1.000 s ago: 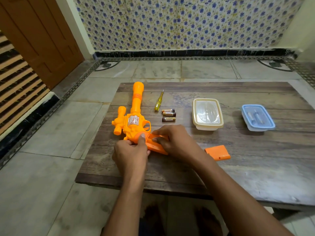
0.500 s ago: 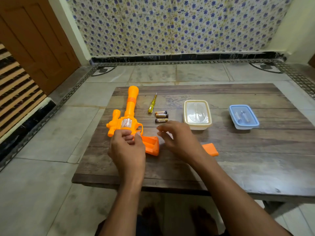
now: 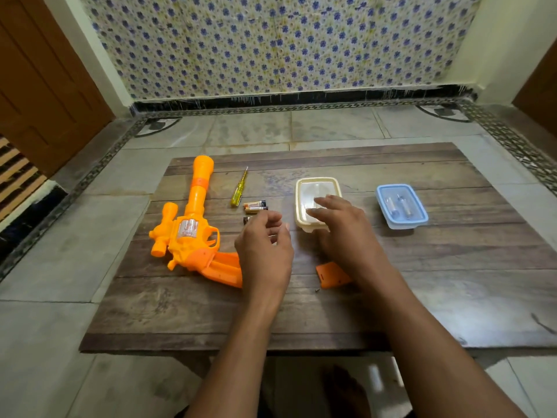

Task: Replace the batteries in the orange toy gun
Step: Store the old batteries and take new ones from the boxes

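The gun lies left of the left hand; batteries and screwdriver beyond it. The right hand is over a box; another box right, cover beneath the wrist.

A low wooden surface of dark planks is standing on a floor of pale stone slabs. A patterned dark border is running along the floor's edges. Blue-flowered tiling is covering the far wall above a black skirting. A brown wooden door is showing at left.
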The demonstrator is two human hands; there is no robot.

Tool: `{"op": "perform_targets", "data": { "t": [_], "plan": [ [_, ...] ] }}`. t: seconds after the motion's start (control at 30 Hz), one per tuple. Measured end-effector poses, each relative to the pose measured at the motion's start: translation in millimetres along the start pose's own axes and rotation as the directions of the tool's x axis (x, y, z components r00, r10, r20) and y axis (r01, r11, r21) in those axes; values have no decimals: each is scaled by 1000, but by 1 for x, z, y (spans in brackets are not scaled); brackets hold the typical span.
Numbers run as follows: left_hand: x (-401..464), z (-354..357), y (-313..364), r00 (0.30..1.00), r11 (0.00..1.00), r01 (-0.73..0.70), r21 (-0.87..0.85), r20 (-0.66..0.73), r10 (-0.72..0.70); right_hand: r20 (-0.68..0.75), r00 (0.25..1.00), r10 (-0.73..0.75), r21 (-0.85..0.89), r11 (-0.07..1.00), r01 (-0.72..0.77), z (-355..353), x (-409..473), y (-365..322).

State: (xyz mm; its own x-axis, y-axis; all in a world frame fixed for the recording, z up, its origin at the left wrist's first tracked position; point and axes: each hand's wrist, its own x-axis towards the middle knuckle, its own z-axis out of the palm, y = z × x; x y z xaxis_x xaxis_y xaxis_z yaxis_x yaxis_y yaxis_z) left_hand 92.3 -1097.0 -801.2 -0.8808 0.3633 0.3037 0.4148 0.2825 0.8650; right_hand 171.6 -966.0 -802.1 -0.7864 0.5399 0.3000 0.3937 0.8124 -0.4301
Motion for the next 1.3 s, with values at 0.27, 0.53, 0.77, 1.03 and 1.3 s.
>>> {"op": "perform_targets", "data": {
  "t": [0.27, 0.53, 0.77, 1.03, 1.3],
  "plan": [
    [0, 18, 7, 967, 951, 245, -191, 114, -226, -320, 947, -1, 236, 968, 81, -11, -1, -6],
    [-3, 8, 34, 697, 212, 707, -675, 614, -369, -350, 933, -89, 396, 888, 233, -41, -25, -26],
    [3, -6, 32, 720, 247, 690, -680, 610, -330, -268, 920, -285, 364, 855, 371, -47, -27, -32],
    [17, -22, 3, 837, 442, 547, -711, 448, -316, -337, 856, -391, 256, 837, 483, -30, -31, -58],
    [17, -23, 11, 872, 483, 489, -726, 407, -271, -452, 870, -199, 360, 851, 382, -15, -33, -70]
  ]
}}
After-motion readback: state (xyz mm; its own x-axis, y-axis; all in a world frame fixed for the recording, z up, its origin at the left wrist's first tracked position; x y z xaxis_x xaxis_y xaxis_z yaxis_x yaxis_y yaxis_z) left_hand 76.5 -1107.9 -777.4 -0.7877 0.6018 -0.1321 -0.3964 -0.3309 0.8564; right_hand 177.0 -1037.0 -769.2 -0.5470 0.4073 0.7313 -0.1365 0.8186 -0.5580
